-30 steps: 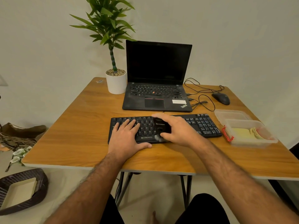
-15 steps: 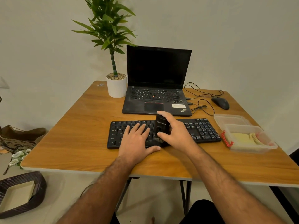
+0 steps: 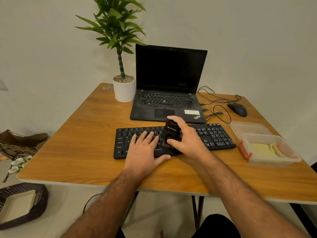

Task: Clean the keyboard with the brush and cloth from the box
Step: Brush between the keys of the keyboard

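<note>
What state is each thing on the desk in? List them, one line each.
laptop: lid open, screen dark
keyboard: flat on the table, being brushed
brush: held upright, bristles down on the keys
box: open, yellow cloth inside
lid: off, behind the box
mouse: idle, untouched
left hand: flat, pressing on the keyboard
right hand: grips the brush

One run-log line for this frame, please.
step: brushing | right hand grips brush on keyboard | left hand flat on keys | cloth in box
</note>
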